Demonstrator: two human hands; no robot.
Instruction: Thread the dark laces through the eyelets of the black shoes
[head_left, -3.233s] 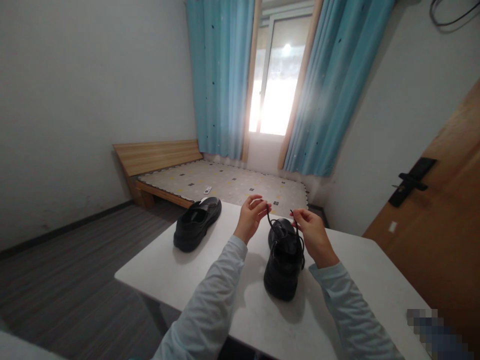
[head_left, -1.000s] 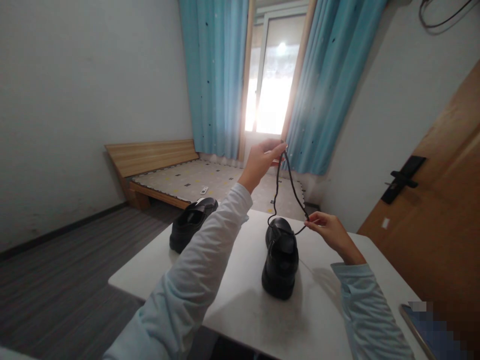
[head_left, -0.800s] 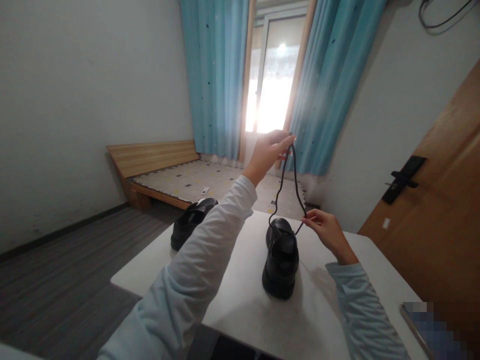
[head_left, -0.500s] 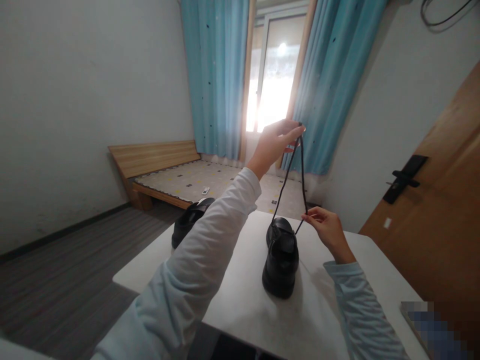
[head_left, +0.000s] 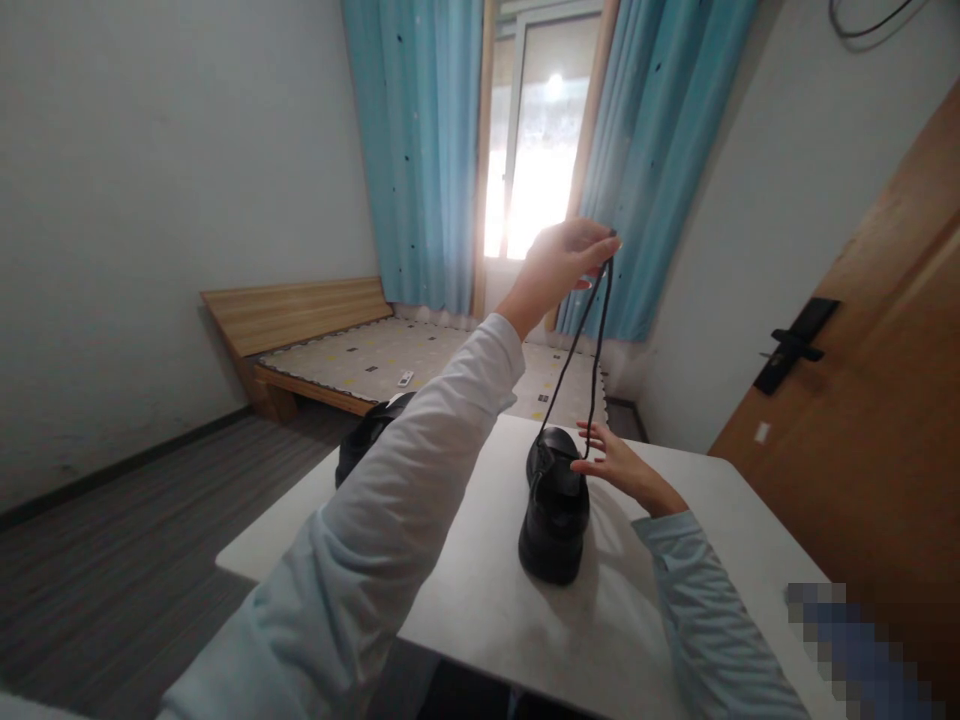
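Observation:
A black shoe stands upright on the white table, its heel toward me. High above it, my left hand pinches a dark shoelace, and two strands run tautly down from the fingertips to the shoe. My right hand is beside the shoe's opening with thumb and fingers apart. One lace strand passes by its fingers; whether they touch it I cannot tell. Partly hidden behind my left sleeve, a second black shoe sits at the table's far left.
Beyond the table is a low wooden bed with a patterned mattress and a small white remote on it. Blue curtains flank a bright window. A wooden door with a black handle is on the right. A blurred patch covers something at lower right.
My right hand has let go of its pinch on the lace and moved left toward the shoe, fingers spreading. My left hand, still pinching the lace, has risen slightly.

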